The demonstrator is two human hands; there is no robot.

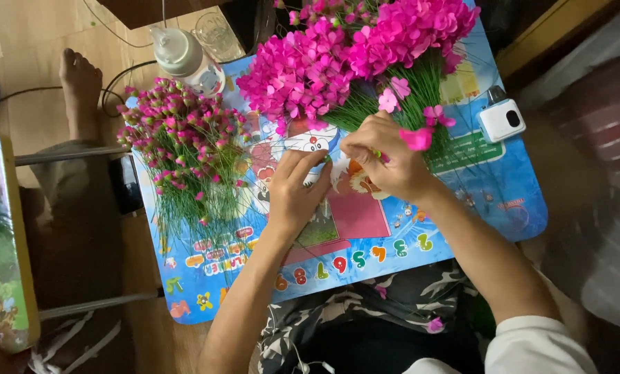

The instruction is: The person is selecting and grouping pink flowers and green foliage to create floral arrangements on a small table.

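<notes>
Head view looks down on a small blue picture-printed worktop (504,201) where artificial flower sprays are being put together. Both hands meet near the middle of the worktop, a little toward its far edge. The right hand (386,163) is closed in a pinch on a thin green stem (377,154), with loose pink blossoms (418,137) lying against its knuckles; its fingers (365,149) are clenched tight around the stem. The left hand (297,190) rests just beside it, fingers bent and touching the same spot; whether they actually grip the stem I cannot tell.

Finished work already lies in two heaps. A big mound of bright pink open flowers (351,48) with green grass-like stems covers the far edge and far right corner. A second bundle of small pink buds (182,125) on wispy green stems lies along the left edge. These heaps suggest, as a judgement, that much of the assembly is done, while the single stem in hand shows one piece not yet laid with the rest. How many loose pieces remain is not visible.

Near the far left corner stand a pale plastic bottle (182,55) and a clear glass (216,31); a small white device (502,119) sits at the right edge
</notes>
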